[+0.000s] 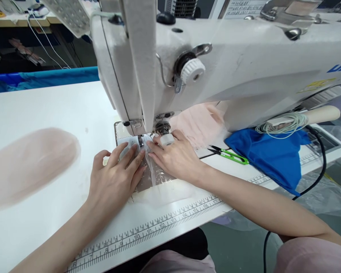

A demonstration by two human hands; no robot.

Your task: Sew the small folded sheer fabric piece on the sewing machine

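Apparently sewing is midway: the strip (pixel 152 172) lies at the presser foot (pixel 141 141), its near length seemingly unstitched. It looks whitish, narrow and sheer. The left hand (pixel 115 172) rests spread, gripping nothing visible; whether the right hand (pixel 182 158) pinches the strip, I cannot tell.

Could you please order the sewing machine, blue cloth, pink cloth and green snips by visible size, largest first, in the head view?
1. Sewing machine
2. Blue cloth
3. Pink cloth, partly hidden
4. Green snips
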